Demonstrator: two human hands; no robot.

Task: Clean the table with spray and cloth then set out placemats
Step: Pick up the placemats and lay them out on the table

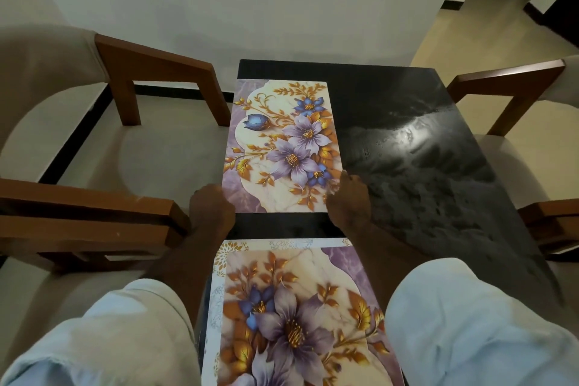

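Purple-and-gold floral rectangular placemat flat at frame centre on glossy black table, hugging the table's left edge, long axis running away up the frame. Lies straight ahead of both hands, just above them, neither nearer. Left hand at its near-left corner, fingers curled round the corner, gripping. Right hand at near-right corner, fingertips bent down onto the mat; pinching or only pressing, cannot tell. Probably squaring it up. Second matching placemat at bottom centre between the forearms, strip of bare table between the mats. Wooden chairs either side.
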